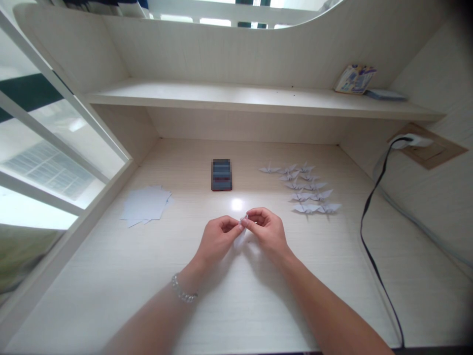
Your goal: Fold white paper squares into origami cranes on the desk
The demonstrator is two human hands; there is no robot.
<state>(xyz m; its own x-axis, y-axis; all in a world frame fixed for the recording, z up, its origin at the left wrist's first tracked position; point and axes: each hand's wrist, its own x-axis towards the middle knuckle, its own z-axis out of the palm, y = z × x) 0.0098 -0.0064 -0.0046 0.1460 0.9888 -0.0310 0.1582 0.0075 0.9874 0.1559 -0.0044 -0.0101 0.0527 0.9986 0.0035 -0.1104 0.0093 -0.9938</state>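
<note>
Both hands meet over the middle of the desk, pinching one small piece of folded white paper [240,239]. My left hand [219,237] has thumb and fingers closed on its upper left side. From the right, my right hand [268,230] grips the top with thumb and forefinger. The lower part of the paper hangs below the thumbs; the rest is hidden by the fingers. Several white paper cranes [310,196] stand in rows to the right, beyond my right hand. A loose stack of white paper sheets [146,204] lies at the left.
A dark, pixelated phone-like rectangle [221,175] lies beyond my hands. A black cable [365,212] runs down the right side from a wall socket [432,145]. Above the desk is a shelf [221,93] with a colourful box [354,79]. Window bars [40,123] border the left.
</note>
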